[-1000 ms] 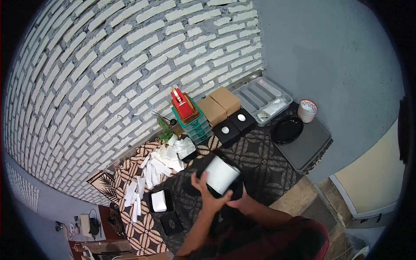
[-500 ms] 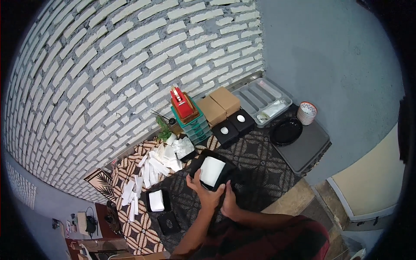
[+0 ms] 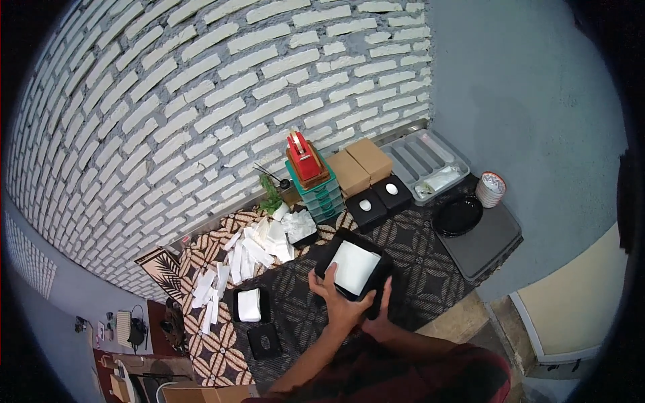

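Over the dark patterned cloth I hold a black open tissue box [image 3: 383, 267] with a stack of white tissues [image 3: 355, 266] inside it. My left hand [image 3: 339, 305] grips its near left side, the thumb reaching over the rim onto the tissues. My right hand [image 3: 380, 316] is closed against the box's near right side, and part of its fingers is hidden. To the left lies a second open black box [image 3: 264, 303] with folded white tissues [image 3: 249, 305]. Just below it is a black lid [image 3: 264, 341] with an oval opening.
White paper strips [image 3: 245, 255] lie scattered at the left. Along the wall stand a green drawer unit [image 3: 319, 195] with a red tape dispenser [image 3: 302, 156], brown cartons [image 3: 359, 164], closed black tissue boxes [image 3: 368, 208] and a grey divided tray [image 3: 420, 161]. Stacked bowls [image 3: 491, 189] and black plates [image 3: 458, 216] sit right.
The whole view has shifted, so the table things sit further right. The held box is tilted more toward me, showing more of the tissues. Both hands keep their hold on it.
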`<action>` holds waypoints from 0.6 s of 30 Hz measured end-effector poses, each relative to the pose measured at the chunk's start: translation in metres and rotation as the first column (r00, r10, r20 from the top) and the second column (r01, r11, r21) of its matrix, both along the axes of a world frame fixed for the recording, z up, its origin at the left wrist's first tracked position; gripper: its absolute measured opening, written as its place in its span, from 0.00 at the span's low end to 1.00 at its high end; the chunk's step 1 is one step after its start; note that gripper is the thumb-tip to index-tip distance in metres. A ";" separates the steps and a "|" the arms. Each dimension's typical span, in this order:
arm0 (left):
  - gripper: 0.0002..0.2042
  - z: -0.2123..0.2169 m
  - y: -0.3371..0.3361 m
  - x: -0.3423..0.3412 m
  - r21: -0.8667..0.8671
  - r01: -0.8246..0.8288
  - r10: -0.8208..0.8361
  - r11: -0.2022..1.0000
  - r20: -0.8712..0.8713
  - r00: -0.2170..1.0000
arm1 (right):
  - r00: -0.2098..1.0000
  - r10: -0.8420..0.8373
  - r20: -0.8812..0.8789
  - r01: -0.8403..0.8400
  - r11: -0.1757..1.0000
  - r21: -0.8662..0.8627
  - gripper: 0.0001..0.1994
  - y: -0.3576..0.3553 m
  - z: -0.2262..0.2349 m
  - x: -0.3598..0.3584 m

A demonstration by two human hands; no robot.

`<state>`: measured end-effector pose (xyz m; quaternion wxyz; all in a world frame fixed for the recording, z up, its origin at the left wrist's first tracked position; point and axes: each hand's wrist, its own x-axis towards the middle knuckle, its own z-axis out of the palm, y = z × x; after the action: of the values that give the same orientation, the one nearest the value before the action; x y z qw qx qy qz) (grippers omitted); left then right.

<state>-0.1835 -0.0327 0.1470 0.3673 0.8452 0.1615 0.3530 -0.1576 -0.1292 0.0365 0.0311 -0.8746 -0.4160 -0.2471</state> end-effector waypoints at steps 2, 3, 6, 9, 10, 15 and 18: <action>0.57 -0.009 0.002 -0.002 0.052 -0.016 0.017 0.999 -0.025 1.000 | 0.506 0.792 -0.341 0.286 0.220 0.933 0.30 0.010 0.039 0.016; 0.57 -0.014 0.001 -0.004 0.050 -0.015 0.016 0.999 -0.022 1.000 | 0.509 0.790 -0.341 0.283 0.221 0.933 0.30 0.008 0.058 0.029; 0.63 -0.023 0.003 -0.018 0.201 0.048 -0.032 0.978 -0.080 0.996 | -0.120 0.991 -0.056 0.946 0.131 0.297 0.34 -0.002 0.104 0.059; 0.71 -0.030 0.031 -0.035 0.069 0.201 -0.190 0.977 -0.143 0.971 | -0.123 0.990 -0.064 0.954 0.136 0.266 0.34 -0.009 0.103 0.066; 0.71 -0.025 0.040 -0.038 0.068 0.204 -0.193 0.976 -0.141 0.971 | -0.171 0.979 -0.107 0.966 0.188 0.177 0.33 -0.014 0.099 0.074; 0.66 0.014 0.062 -0.036 0.023 0.455 -0.435 0.890 -0.253 0.864 | -0.307 0.889 -0.339 0.779 0.439 0.448 0.28 -0.025 0.070 0.085; 0.60 -0.004 0.067 -0.037 -0.047 0.508 -0.510 0.860 -0.070 0.857 | -0.505 0.831 -0.236 0.847 0.529 0.053 0.31 -0.009 0.051 0.074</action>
<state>-0.2203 0.0340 0.1428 0.4519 0.8664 -0.0482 0.2070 -0.0836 -0.1383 0.0877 0.7788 -0.3154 0.1281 0.5268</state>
